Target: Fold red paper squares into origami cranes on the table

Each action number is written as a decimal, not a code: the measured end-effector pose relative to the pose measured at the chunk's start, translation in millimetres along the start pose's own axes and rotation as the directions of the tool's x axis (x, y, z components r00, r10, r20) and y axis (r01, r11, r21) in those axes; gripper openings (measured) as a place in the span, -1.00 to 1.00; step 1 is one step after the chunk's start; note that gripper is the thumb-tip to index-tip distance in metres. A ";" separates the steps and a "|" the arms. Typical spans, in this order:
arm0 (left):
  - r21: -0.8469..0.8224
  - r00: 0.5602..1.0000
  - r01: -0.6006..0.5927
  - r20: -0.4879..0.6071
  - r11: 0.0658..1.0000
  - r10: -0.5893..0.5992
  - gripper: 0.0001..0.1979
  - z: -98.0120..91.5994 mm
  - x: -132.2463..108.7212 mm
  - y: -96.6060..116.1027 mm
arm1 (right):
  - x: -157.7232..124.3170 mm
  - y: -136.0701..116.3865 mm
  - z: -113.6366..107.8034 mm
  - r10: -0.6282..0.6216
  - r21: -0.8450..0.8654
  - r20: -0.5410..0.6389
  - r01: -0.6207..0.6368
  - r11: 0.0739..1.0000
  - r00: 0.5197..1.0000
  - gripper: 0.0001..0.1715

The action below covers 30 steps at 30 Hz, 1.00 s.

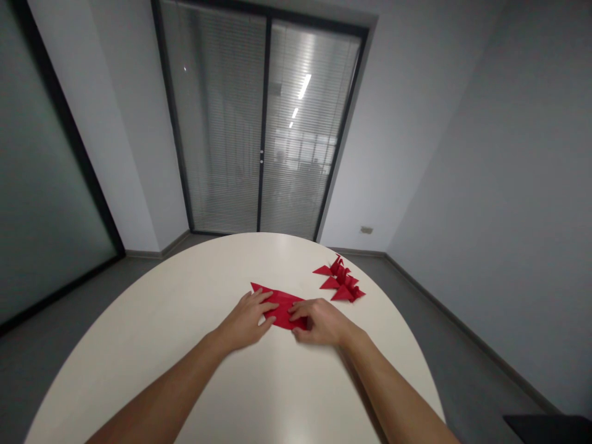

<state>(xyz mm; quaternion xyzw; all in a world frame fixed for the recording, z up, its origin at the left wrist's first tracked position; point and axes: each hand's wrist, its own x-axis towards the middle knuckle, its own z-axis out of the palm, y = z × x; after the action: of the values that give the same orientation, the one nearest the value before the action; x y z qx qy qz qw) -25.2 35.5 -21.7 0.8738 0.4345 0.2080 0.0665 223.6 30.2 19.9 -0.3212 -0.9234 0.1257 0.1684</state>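
A folded sheet of red paper [283, 302] lies on the white table between my hands, one pointed corner showing at its far left. My left hand [250, 317] rests on its left part with the fingers spread out. At the right end, my right hand [321, 322] has its fingers curled, with thumb and fingertips at the paper's edge; the hand hides that end of the sheet. Beyond my right hand stand several red folded paper cranes [342, 280], close together near the table's far right edge.
The round white table [185, 296] has a curved edge on the far side and both sides. Past it are a glass partition with blinds [222, 135] and grey walls. A dark object [550, 428] shows at the lower right corner, beside the table.
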 end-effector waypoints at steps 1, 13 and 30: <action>0.006 1.000 -0.006 0.002 1.000 0.006 -0.62 -1.5 -0.5 1.2 | 0.1 -0.1 0.0 0.001 -0.003 0.000 -0.001 1.000 1.000 -0.75; 0.035 0.991 -0.105 -0.076 0.994 0.107 -0.78 -8.0 2.4 5.6 | 2.5 -5.4 -6.5 0.020 -0.037 -0.001 -0.020 0.999 1.000 -0.71; -0.041 0.997 -0.035 -0.067 0.999 0.032 -0.86 -13.4 -1.0 16.1 | -0.7 12.3 0.5 0.167 0.029 -0.081 -0.165 0.986 0.983 -0.74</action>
<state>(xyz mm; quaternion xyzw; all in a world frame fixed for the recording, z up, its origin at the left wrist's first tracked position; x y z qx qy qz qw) -19.5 24.0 -5.1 0.8719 0.4173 0.2473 0.0670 230.7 39.0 15.1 -0.4003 -0.8840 0.1361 0.1994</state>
